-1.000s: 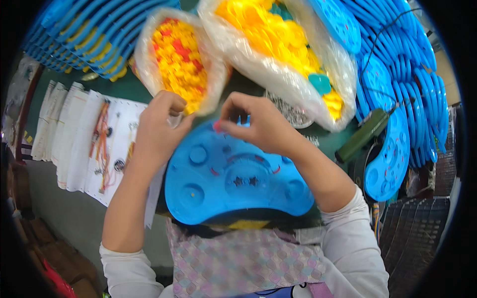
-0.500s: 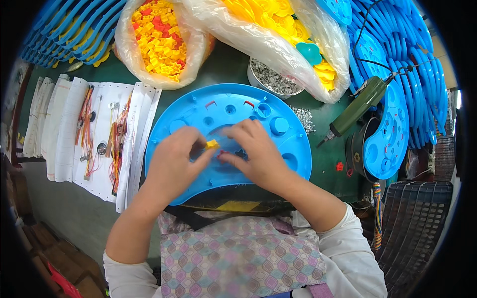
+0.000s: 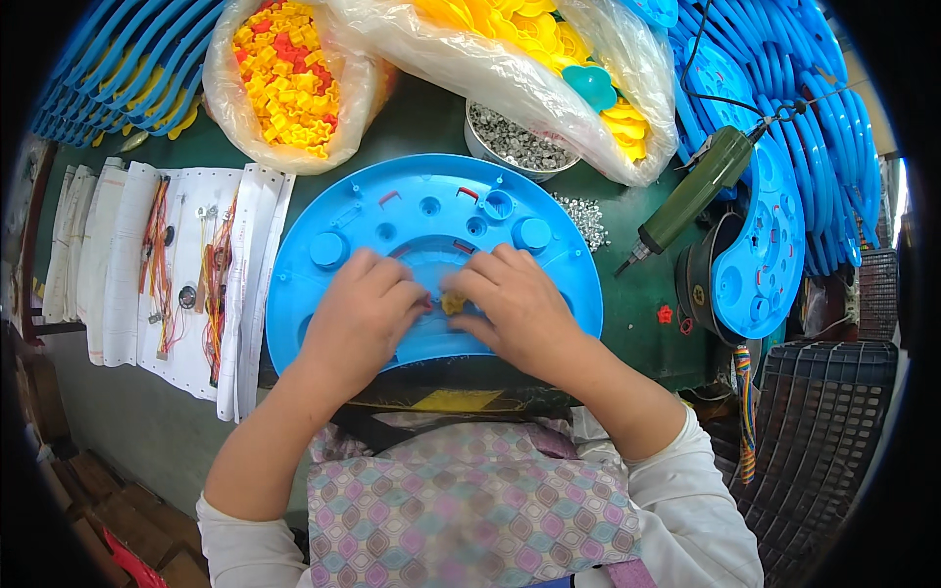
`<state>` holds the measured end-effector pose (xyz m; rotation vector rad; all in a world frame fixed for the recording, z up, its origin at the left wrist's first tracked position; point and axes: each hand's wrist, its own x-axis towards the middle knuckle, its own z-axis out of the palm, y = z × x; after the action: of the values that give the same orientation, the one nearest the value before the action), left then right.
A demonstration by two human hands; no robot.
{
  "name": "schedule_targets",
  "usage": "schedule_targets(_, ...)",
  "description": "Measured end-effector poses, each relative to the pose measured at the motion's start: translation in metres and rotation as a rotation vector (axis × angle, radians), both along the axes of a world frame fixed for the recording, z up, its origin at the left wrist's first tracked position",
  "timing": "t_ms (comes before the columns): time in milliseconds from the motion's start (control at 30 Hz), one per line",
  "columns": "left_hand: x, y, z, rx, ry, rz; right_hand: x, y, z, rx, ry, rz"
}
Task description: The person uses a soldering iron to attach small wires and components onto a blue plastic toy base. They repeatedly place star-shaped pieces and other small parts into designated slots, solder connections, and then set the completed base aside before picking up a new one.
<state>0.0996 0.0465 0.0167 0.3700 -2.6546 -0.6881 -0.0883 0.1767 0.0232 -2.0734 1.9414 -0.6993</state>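
A blue kidney-shaped plastic panel (image 3: 446, 174) lies before me on the table, its studs, round cups and short red strips facing up. Over its near middle, my left hand (image 3: 365, 312) is closed, with a small red plastic piece (image 3: 426, 306) showing at its fingertips. Close beside it, my right hand (image 3: 518, 302) pinches a small yellow star-shaped plastic piece (image 3: 452, 303) between thumb and fingers. Both hands hide part of the panel beneath them, and the fingertips are slightly blurred.
Behind the panel stand a bag of yellow and red pieces (image 3: 289, 88), a tub of small metal parts (image 3: 515, 137) and a bag of yellow parts (image 3: 529, 24). A green electric screwdriver (image 3: 696, 186) hangs at right. Wired components (image 3: 186, 294) lie on white sheets at left.
The yellow piece was at my left fingertips and now sits at my right. Red now shows by my left fingers instead of my right thumb. The whole view has shifted slightly.
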Motion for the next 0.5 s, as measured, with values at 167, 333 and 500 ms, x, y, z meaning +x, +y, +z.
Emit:
schedule_targets(167, 0.013, 0.018, 0.017, 0.124, -0.014, 0.017, -0.004, -0.004, -0.007, -0.051, 0.008, -0.011)
schedule_targets(333, 0.027, 0.023, 0.011, 0.177, 0.021, 0.020, -0.002, -0.006, -0.004, -0.073, -0.034, -0.006)
schedule_targets(500, 0.022, 0.021, -0.001, 0.090, 0.088, 0.082, 0.001, -0.005, -0.006, -0.121, -0.046, -0.012)
